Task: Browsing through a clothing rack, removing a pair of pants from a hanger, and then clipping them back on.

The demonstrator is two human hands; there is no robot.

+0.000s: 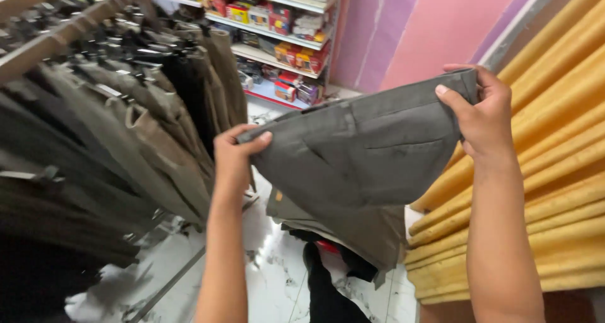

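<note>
Trousers [365,153], grey and folded, are hanging in the air between both hands, stretched at the waistband across the middle of the view, with their lower part drooping down and partly hiding what is lying on the floor beneath. Left of the trousers, a long rack of hanging garments [113,127] in brown, olive and black is filling that whole side, its near end running off the bottom left corner into dark cloth too dim to make out. Right of the trousers, yellow pleated fabric [554,146] is running diagonally and getting cut off by the right edge. Below the trousers, a white marbled floor [271,279] is leaving a narrow strip of open room between the rack and the yellow fabric, and a dark leg and shoe [321,285] are standing in it. Behind the trousers, a pink and lilac wall [428,27] is showing, and beside it white shelves [277,39] are carrying small boxed packages in red, yellow and purple, too blurred to tell apart. The left hand [234,156] is pinching the trousers' left waistband corner, thumb on top. The right hand [482,115] is gripping the right corner, fingers curled over the edge
</note>
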